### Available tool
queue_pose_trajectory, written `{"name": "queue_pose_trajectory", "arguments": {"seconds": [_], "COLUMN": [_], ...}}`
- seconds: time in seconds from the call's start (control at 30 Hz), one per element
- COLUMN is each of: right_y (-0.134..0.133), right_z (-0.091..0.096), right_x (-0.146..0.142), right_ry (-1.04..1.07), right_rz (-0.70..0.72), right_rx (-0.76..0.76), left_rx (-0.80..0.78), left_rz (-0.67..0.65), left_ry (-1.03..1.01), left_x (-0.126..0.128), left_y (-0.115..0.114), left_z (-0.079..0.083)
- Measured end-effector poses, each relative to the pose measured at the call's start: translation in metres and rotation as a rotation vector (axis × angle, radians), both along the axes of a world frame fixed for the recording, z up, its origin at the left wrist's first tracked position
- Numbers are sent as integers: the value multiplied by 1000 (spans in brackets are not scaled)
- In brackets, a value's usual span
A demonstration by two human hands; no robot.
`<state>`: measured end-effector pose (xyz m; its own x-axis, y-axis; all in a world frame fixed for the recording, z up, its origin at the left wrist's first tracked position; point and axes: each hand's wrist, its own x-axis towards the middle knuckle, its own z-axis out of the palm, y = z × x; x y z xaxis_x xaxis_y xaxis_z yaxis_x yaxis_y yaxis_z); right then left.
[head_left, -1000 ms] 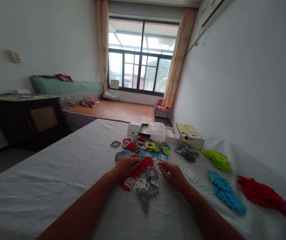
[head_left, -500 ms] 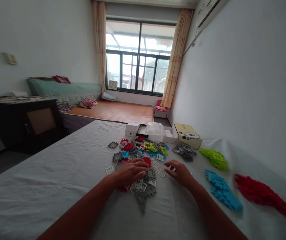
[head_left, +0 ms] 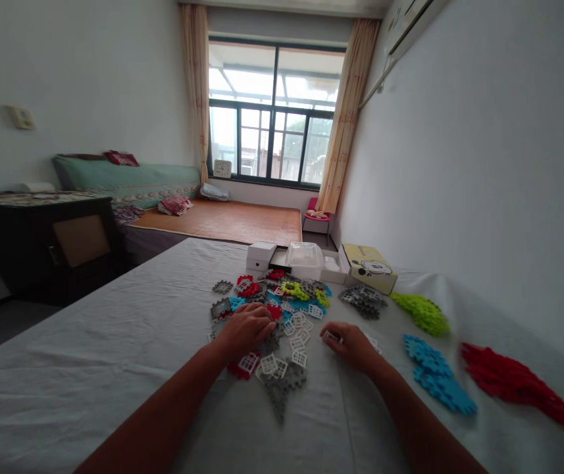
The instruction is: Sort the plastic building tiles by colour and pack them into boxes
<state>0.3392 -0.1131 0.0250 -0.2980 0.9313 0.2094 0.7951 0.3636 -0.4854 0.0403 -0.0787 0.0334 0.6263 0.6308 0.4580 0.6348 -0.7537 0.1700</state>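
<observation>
My left hand [head_left: 246, 328] rests on the mixed pile of plastic building pieces, fingers lying over a red piece [head_left: 274, 312] and grey ones; whatever is under the palm is hidden. To its right, my right hand [head_left: 348, 343] is closed on a small white lattice window piece [head_left: 332, 336], just above the cloth. Several more white window pieces [head_left: 299, 339] lie loose between the hands. Another white piece [head_left: 372, 342] shows partly behind the right hand. Grey toothed pieces [head_left: 278, 395] spread toward me at the pile's near end.
Sorted heaps lie on the right: grey [head_left: 363, 301], lime green [head_left: 420, 312], blue [head_left: 437, 375] and red [head_left: 516, 385]. Behind the pile stand a white box [head_left: 260, 255], a clear plastic container [head_left: 305, 258] and a yellow cartoon box [head_left: 368, 266]. A white cloth [head_left: 114, 355] covers the table.
My left hand has slid left and slightly back over the pile, uncovering white and grey pieces. My right hand has lowered and closed on a white window piece.
</observation>
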Motion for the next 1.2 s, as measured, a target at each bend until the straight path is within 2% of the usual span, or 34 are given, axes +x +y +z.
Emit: {"name": "queue_pose_trajectory", "arguments": {"seconds": [0.17, 0.27, 0.37, 0.47, 0.57, 0.63, 0.93, 1.2], "right_y": [8, 10, 8, 0, -9, -12, -14, -16], "right_z": [6, 3, -1, -4, -4, -3, -2, -3], "right_x": [37, 44, 26, -9, -39, -50, -43, -48], "right_ry": [-168, -217, -99, 19, -20, -59, 51, -104], "right_rz": [-240, -320, -237, -7, 199, 263, 209, 258], "right_rx": [50, 173, 257, 189, 135, 104, 35, 99], "left_rx": [21, 21, 19, 18, 6, -7, -17, -26], "left_rz": [98, 115, 119, 102, 75, 60, 27, 17], "left_ry": [11, -13, -40, -90, -120, -118, -115, -120], "left_x": [-3, -2, -1, -1, -1, -1, -1, 0], "left_y": [2, 1, 0, 1, 2, 3, 5, 6], "left_z": [-2, 0, 3, 5, 3, 1, -3, -4]}}
